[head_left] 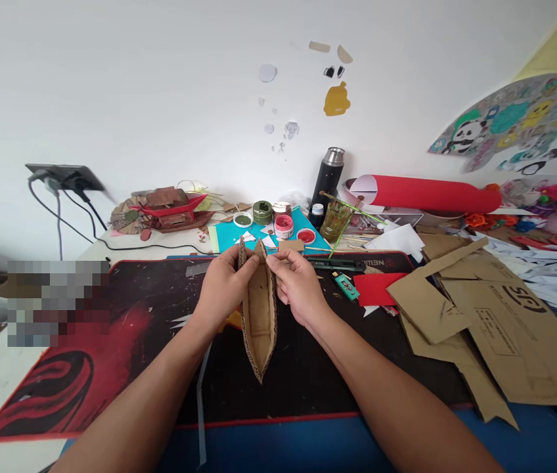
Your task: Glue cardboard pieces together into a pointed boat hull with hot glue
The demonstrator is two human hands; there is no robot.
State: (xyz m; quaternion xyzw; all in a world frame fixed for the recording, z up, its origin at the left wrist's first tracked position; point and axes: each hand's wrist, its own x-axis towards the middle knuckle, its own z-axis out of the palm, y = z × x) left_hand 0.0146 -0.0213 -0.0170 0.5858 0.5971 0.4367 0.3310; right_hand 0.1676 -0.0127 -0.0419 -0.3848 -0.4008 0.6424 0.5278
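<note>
A small cardboard boat (259, 309), a hollow hull with raised walls and a pointed near end, is held up over the dark desk mat. My left hand (232, 279) is closed on its far left wall, thumb on the inner side. My right hand (295, 279) pinches the far right wall by the tip. Fingers of both hands hide part of the far end. Beneath the boat, a yellow item (232, 320) shows partly behind my left wrist.
Cut cardboard pieces (500, 335) lie at the right, beside red paper (377, 289) and a green utility knife (346, 286). Paint pots (283, 226), a glass with brushes (336, 222) and a black thermos (328, 174) stand at the back. A red-painted boat (173, 207) sits back left.
</note>
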